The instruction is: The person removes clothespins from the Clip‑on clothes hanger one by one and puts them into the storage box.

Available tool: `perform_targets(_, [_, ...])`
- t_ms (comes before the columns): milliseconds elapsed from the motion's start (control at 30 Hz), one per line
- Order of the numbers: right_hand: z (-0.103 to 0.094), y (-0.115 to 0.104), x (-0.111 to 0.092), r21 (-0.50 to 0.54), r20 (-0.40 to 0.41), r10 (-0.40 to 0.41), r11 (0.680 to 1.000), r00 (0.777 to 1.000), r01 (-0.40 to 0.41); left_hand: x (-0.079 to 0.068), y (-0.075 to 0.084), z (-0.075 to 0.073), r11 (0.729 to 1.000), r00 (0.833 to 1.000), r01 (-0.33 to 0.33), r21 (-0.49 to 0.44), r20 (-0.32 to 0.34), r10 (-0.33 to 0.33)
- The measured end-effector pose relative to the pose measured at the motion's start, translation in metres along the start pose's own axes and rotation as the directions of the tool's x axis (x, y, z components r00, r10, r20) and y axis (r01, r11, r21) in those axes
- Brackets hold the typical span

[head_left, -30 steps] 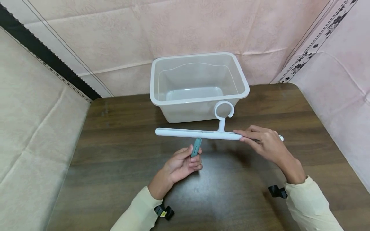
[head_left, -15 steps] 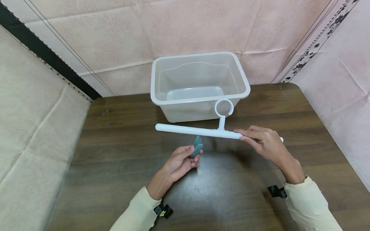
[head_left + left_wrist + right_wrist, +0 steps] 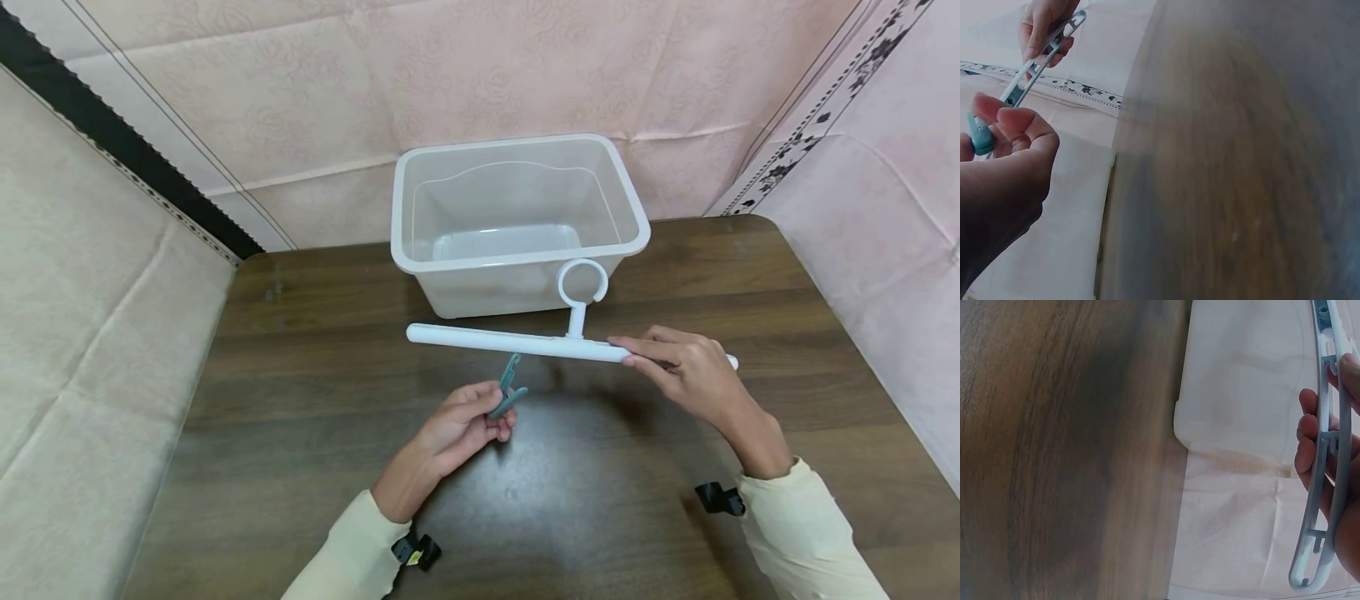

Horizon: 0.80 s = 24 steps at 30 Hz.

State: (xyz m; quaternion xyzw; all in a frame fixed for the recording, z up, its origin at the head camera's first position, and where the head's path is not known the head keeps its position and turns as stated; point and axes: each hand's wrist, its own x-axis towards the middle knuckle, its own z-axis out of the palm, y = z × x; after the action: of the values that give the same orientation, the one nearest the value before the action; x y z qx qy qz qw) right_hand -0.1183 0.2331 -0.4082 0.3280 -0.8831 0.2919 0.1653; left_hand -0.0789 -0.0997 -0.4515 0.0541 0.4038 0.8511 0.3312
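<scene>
My left hand [image 3: 461, 425] pinches a teal clothes peg [image 3: 512, 392] between thumb and fingers. Its two legs spread apart in a V, just below the bar of a white plastic hanger [image 3: 487, 338], and a small gap separates them. Near the right end of that bar my right hand [image 3: 690, 367] grips it with thumb and fingers. The hanger is held up above the table with its round hook pointing away. In the right wrist view the hanger's underside [image 3: 1308, 525] shows as an open frame with cross ribs. The left wrist view shows the peg [image 3: 980, 134] partly hidden by fingers.
A pale grey plastic bin [image 3: 483, 292] stands at the table's back edge, just beyond the hanger, and nothing is seen inside it. The brown wooden table [image 3: 300, 417] has cloth hangings [image 3: 495, 75] behind it and at both sides.
The teal peg has turned in my left fingers, so both legs now show spread. My left hand has shifted slightly left. The hanger's left end has risen a little; my right hand stays put.
</scene>
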Motion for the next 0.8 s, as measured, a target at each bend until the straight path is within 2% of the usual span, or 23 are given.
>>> perform_targets(233, [0.001,0.000,0.000,0.004,-0.007,-0.003,1.000,1.000,0.003,-0.002,0.003,0.003,0.981,0.999,0.016,0.192,-0.041,-0.009])
perform_targets(333, [0.001,0.001,0.000,0.011,-0.005,-0.010,1.000,1.000,0.010,-0.003,0.004,0.009,0.961,0.998,0.027,0.274,-0.054,-0.012])
perform_targets(467, [0.002,0.001,0.000,0.021,0.001,-0.007,1.000,1.000,0.007,-0.005,0.009,0.018,0.925,0.999,0.023,0.378,-0.041,-0.008])
perform_targets(567, [0.002,0.001,0.000,0.022,0.003,-0.004,1.000,1.000,0.004,-0.007,0.017,0.025,0.905,1.000,0.005,0.426,-0.026,0.007])
perform_targets(800, [0.001,0.003,0.001,0.015,-0.010,-0.021,1.000,1.000,0.021,-0.014,0.041,0.036,0.876,0.998,-0.042,0.481,-0.012,0.054])
